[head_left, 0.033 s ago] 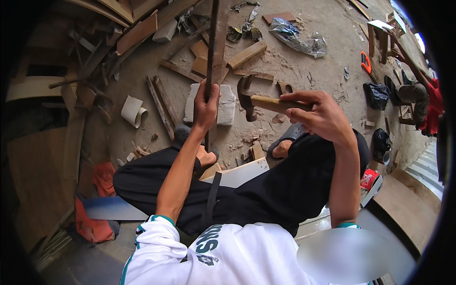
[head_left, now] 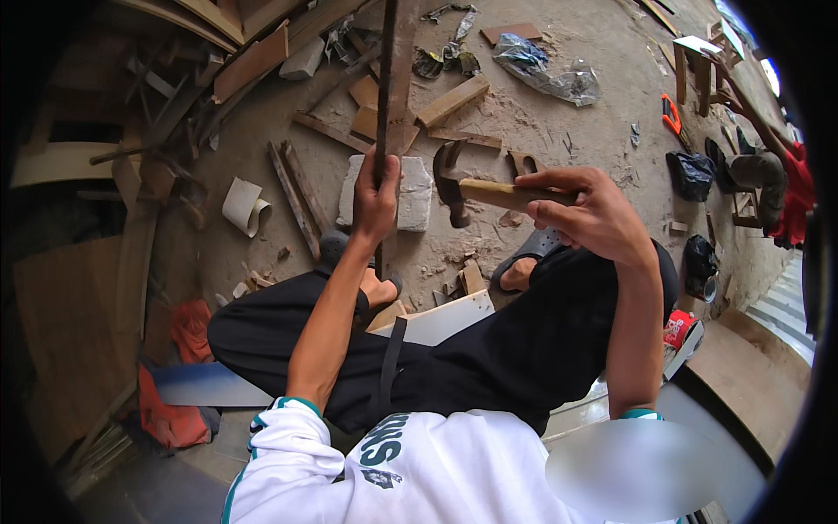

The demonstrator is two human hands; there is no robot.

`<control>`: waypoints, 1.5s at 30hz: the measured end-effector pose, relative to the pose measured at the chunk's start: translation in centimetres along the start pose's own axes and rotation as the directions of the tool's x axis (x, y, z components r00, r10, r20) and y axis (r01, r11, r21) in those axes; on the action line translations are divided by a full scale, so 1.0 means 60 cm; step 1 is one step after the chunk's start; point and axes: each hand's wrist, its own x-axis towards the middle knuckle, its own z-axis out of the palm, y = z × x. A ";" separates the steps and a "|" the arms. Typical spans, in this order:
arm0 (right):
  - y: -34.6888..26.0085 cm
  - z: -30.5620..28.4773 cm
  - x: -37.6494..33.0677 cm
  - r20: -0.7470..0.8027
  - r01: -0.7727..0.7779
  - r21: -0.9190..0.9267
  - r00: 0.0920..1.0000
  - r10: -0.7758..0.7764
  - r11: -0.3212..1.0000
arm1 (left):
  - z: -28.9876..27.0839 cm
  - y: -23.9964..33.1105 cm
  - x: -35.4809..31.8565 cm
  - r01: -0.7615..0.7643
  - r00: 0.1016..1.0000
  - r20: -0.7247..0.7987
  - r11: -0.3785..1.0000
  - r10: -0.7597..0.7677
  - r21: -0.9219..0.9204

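Note:
My left hand (head_left: 376, 199) is closed round a long, narrow wooden board (head_left: 399, 74) that stands up between my feet. Behind the board, a rough white block (head_left: 415, 194) rests on the ground. In my right hand (head_left: 583, 210) is a claw hammer (head_left: 502, 193), gripped by its wooden handle between thumb and fingers. Its dark metal head points left, apart from the board and in front of the block's right side. The board's top runs out of the picture, and its foot is partly hidden near my left shoe.
Wood offcuts (head_left: 454, 100) and crumpled plastic (head_left: 550, 74) lie ahead. Stacked boards (head_left: 83, 314) fill the left side. To the right are an orange-handled saw (head_left: 670, 113), black bags (head_left: 691, 175) and a person in red (head_left: 793, 196). A white panel (head_left: 441, 319) lies between my legs.
The hammer's head has dipped very slightly. My left hand and the board stay nearly in place.

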 end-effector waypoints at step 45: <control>0.011 0.022 -0.049 -0.076 0.085 0.458 0.995 -0.056 0.885 | -0.030 0.043 0.019 -0.075 0.968 0.244 0.995 0.058 0.061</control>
